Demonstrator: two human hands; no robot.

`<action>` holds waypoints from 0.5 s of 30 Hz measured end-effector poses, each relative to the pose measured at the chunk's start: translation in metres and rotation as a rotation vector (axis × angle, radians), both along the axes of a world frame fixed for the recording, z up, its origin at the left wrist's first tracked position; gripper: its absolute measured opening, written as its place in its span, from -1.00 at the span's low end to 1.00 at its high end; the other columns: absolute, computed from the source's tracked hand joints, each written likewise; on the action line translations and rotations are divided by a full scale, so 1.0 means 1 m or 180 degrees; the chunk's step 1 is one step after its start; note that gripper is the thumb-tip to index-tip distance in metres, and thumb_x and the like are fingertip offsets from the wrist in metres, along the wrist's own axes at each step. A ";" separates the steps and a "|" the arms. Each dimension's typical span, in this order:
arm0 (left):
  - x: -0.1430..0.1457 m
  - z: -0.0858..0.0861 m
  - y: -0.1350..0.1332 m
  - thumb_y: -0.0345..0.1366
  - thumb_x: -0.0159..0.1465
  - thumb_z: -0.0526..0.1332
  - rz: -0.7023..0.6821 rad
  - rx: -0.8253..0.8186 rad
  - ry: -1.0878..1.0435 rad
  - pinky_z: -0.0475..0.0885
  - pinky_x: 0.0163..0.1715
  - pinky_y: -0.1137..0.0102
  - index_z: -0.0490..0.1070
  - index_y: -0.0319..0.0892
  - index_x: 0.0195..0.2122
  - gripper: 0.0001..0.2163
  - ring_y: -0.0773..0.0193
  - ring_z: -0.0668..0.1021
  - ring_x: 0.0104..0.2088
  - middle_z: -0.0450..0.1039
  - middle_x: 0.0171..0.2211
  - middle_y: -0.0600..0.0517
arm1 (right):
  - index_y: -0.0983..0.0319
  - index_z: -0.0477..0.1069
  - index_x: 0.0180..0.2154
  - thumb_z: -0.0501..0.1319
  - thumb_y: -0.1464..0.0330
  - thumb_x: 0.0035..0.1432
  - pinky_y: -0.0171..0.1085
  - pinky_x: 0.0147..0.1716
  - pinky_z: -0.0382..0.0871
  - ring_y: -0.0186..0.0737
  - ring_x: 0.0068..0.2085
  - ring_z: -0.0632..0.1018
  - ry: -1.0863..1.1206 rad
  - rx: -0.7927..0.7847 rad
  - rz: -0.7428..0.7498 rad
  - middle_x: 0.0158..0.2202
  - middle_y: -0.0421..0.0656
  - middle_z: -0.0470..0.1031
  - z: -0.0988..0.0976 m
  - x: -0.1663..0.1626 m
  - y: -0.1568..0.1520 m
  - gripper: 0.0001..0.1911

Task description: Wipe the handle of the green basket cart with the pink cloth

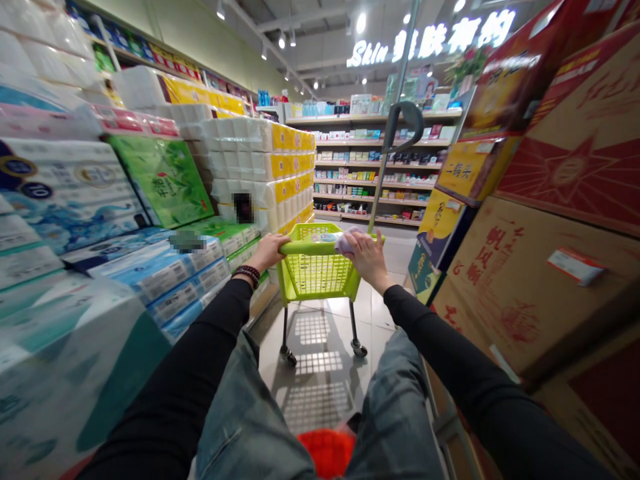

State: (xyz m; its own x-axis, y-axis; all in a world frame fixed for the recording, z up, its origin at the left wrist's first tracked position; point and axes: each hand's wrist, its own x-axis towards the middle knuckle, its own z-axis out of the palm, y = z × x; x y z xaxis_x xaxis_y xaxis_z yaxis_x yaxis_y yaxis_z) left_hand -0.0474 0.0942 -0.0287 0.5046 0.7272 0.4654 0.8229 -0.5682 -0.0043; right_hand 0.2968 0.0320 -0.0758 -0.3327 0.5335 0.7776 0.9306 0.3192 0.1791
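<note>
My left hand (269, 252) is closed over the left end of the handle (315, 249) of the lime-green cart (320, 277). My right hand (369, 257) has its fingers curled over a lilac cloth (344, 244), pressed to the handle's right part. The cart stands directly ahead of my knees on the tiled floor (320, 363).

Surroundings: tissue packs (70, 177) and yellow-and-white paper packs (293, 163) bound the left side; cardboard cartons (550, 287) bound the right. A slim pole (379, 190) with a grey loop (391, 127) rises at the cart's right. Stocked shelves (373, 167) cross the far end of the aisle.

Markings: the overhead sign (430, 39) reads "Skin", followed by Chinese characters partly lost in glare. A yellow box (461, 171) reads "二锅头". The nearest carton shows "一帆风顺" in red; the one above bears a star. A blue-and-white tissue pack is marked "10".
</note>
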 end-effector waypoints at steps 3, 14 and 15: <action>-0.001 0.000 0.000 -0.35 0.11 0.25 0.0020 -0.0003 0.0054 0.43 -0.04 0.25 0.63 -0.08 -0.13 -0.70 0.06 0.62 -0.13 0.65 -0.11 -0.04 | 0.22 0.31 0.34 0.14 0.26 0.45 0.40 0.45 -0.24 0.16 0.30 0.34 0.0176 -0.0007 -0.0121 0.24 0.10 0.44 -0.001 0.016 -0.002 -0.50; 0.000 0.001 -0.005 -0.34 0.09 0.25 -0.0085 0.0023 -0.0087 0.45 -0.07 0.27 0.63 -0.07 -0.15 -0.70 0.09 0.61 -0.17 0.64 -0.18 -0.02 | 0.20 0.22 0.41 0.14 0.26 0.46 0.28 0.50 -0.17 0.08 0.32 0.33 -0.0267 0.0018 0.0286 0.32 0.08 0.38 -0.003 -0.036 0.008 -0.44; -0.001 0.001 -0.005 -0.34 0.09 0.25 -0.0092 0.0025 -0.0105 0.44 -0.06 0.28 0.63 -0.07 -0.16 -0.71 0.10 0.61 -0.16 0.64 -0.19 -0.02 | 0.20 0.22 0.41 0.14 0.27 0.46 0.28 0.49 -0.16 0.08 0.31 0.34 -0.0281 -0.0002 0.0269 0.31 0.07 0.39 -0.003 -0.023 0.007 -0.43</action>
State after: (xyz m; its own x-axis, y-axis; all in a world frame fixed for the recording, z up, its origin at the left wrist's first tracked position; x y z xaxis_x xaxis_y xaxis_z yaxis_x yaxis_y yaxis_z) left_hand -0.0486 0.0896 -0.0275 0.5097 0.7087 0.4878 0.8059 -0.5918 0.0178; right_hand 0.2741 0.0386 -0.0789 -0.4436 0.5012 0.7430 0.8810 0.3960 0.2588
